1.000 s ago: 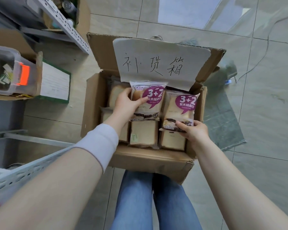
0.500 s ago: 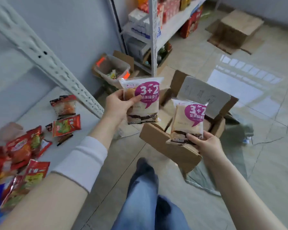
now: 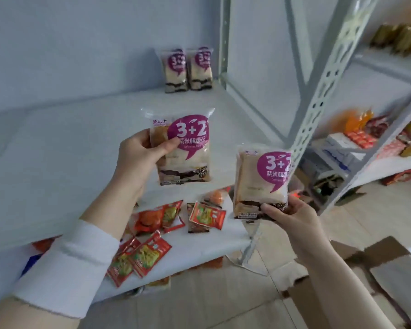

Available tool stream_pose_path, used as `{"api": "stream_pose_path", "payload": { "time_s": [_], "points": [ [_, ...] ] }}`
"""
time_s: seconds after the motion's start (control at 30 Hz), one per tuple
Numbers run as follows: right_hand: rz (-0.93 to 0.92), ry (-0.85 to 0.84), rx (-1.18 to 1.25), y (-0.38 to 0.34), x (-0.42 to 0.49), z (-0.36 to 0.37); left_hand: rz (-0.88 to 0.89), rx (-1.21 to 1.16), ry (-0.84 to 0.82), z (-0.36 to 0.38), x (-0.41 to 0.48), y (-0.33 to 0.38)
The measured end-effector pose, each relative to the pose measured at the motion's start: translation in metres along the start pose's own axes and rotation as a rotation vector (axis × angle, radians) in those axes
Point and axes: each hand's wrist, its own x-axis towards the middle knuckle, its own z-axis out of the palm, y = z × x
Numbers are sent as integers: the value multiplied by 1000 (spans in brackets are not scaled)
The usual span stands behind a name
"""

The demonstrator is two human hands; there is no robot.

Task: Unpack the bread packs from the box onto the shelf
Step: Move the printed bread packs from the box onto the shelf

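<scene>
My left hand (image 3: 138,157) grips one bread pack (image 3: 185,150) by its left edge, held upright above the white shelf (image 3: 69,148). My right hand (image 3: 292,214) holds a second bread pack (image 3: 259,181) by its bottom edge, just past the shelf's right front corner. Both packs are clear with a purple "3+2" label. Two more bread packs (image 3: 188,67) stand upright side by side at the back of the shelf against the wall. The cardboard box (image 3: 387,264) shows only partly at the lower right on the floor.
Several red snack sachets (image 3: 207,217) lie along the shelf's front edge. A perforated grey upright (image 3: 318,86) rises at the shelf's right side. A neighbouring shelf unit (image 3: 375,148) on the right holds assorted packaged goods. Tiled floor (image 3: 199,305) lies below.
I have turned from the box toward the shelf and lifted both bread packs up with me. The box has dropped to the lower right of view.
</scene>
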Motion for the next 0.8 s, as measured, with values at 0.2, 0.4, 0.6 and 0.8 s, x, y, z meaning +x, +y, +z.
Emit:
{"api": "stream_pose_path", "payload": {
  "time_s": [0.2, 0.4, 0.6, 0.8],
  "points": [
    [-76, -60, -111, -46, 108, 96, -12, -14, 100, -53, 98, -22],
    [-141, -14, -117, -85, 244, 134, 13, -30, 72, -23, 218, -37],
    [-196, -13, -214, -105, 381, 159, 38, -36, 135, 20, 338, -62],
    [-221, -35, -331, -111, 448, 177, 10, -79, 265, 39, 397, -84]
  ]
}}
